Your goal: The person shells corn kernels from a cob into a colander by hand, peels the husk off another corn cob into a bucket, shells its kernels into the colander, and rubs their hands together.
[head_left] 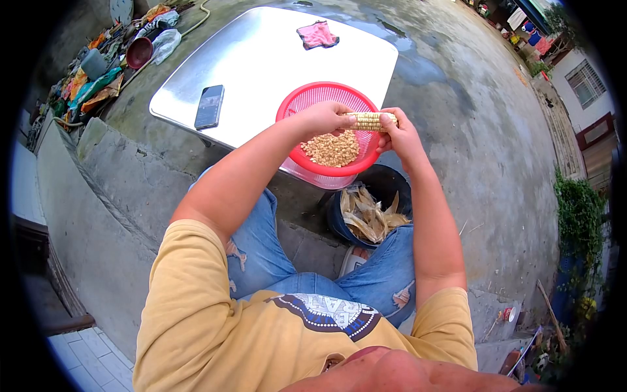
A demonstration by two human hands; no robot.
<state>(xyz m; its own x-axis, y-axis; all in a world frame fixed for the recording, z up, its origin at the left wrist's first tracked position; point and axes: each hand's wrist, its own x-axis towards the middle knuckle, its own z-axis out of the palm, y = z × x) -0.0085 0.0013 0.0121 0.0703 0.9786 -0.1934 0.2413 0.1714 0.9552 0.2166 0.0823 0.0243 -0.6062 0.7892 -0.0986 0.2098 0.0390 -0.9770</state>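
Observation:
Both hands hold a corn cob level over the red plastic basket. My left hand is closed at the cob's left end, fingers pinched against it. Around the right end, the fingers of my right hand are wrapped, with the thumb on top. Rows of pale kernels show on the cob between the hands. Below them, a heap of loose corn kernels lies in the basket, which sits at the near edge of the shiny metal table.
A phone and a pink cloth lie on the table. Under its near edge, a dark bucket holds dry corn husks, close to my right knee. A pile of clutter lines the wall at left.

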